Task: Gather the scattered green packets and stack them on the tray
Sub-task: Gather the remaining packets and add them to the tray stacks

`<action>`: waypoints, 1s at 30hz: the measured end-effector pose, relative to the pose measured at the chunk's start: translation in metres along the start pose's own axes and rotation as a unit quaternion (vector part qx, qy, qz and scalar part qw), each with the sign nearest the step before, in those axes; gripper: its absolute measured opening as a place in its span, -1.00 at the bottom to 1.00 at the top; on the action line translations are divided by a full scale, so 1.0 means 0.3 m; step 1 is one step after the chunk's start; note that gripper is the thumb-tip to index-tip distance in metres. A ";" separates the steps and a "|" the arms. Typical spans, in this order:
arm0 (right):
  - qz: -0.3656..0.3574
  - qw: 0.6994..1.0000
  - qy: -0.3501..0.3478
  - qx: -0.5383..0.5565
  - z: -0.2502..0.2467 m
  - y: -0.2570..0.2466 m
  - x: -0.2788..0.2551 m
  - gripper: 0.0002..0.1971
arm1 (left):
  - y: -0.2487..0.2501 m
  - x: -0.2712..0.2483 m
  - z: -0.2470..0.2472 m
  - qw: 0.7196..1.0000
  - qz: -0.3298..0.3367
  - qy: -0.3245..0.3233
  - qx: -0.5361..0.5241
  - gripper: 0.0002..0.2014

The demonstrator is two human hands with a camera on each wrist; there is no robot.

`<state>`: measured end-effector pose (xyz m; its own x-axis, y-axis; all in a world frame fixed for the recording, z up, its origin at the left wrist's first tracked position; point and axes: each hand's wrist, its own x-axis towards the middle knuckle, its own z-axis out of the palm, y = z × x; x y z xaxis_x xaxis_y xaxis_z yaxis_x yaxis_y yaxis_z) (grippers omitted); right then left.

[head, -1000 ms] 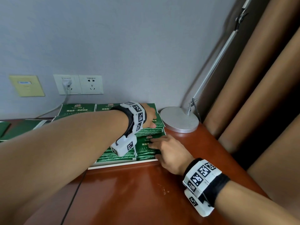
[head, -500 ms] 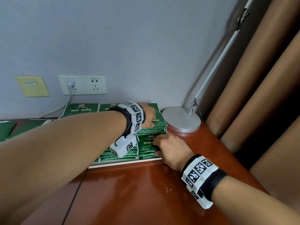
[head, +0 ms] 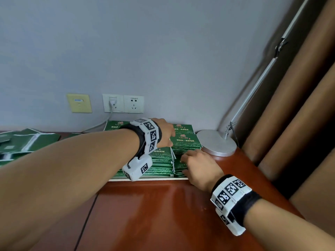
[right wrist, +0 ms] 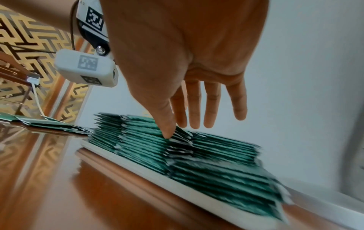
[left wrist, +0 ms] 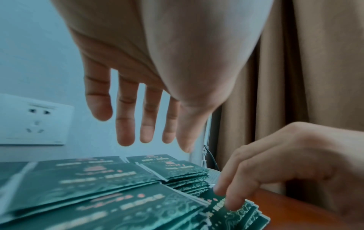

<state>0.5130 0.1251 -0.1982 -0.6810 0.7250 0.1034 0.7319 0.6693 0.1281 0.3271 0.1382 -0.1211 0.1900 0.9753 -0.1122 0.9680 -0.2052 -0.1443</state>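
Observation:
Green packets (head: 159, 160) lie in several neat stacks on a flat white tray (head: 145, 179) against the wall. My left hand (head: 165, 132) hovers over the rear stacks with straight, spread fingers (left wrist: 126, 124) and holds nothing. My right hand (head: 190, 160) rests on the lower front right stack (left wrist: 236, 213): its fingertips (left wrist: 232, 202) press on the top packet. In the right wrist view its thumb (right wrist: 167, 130) touches the packet edges (right wrist: 177, 147). More green packets (head: 27, 142) lie scattered on the table at the far left.
A round silver lamp base (head: 216, 143) stands just right of the tray, its arm (head: 262, 73) rising along the brown curtain (head: 299, 124). Wall sockets (head: 123, 103) with a plugged cable are behind the tray. The red-brown tabletop (head: 163, 214) stretches in front.
My right hand has edged slightly to the right on the front right stack. My left hand stays over the rear stacks.

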 end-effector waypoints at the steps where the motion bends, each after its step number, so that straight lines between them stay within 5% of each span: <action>1: -0.011 1.000 0.008 -0.002 -0.026 -0.035 -0.005 -0.72 | -0.016 -0.040 -0.003 1.000 -0.009 0.005 -0.002 -0.49; 12: -0.174 0.985 -0.007 0.023 -0.178 -0.590 0.092 -0.77 | -0.374 -0.624 0.179 0.978 -0.205 -0.021 -0.033 -0.59; 20: -0.257 0.965 -0.055 0.023 -0.141 -1.030 0.263 -0.65 | -0.664 -1.084 0.431 0.912 -0.376 -0.148 -0.069 -0.16; 30: -0.289 0.951 -0.111 0.025 -0.131 -1.383 0.463 -0.36 | -0.850 -1.313 0.545 0.895 -0.412 -0.152 -0.080 0.15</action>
<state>0.1138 -0.0583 -0.1981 -0.9518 0.2474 -0.1810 0.2419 0.9689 0.0523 -0.0213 -0.2069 -0.2008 -0.6294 0.7177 -0.2981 0.7742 0.6122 -0.1606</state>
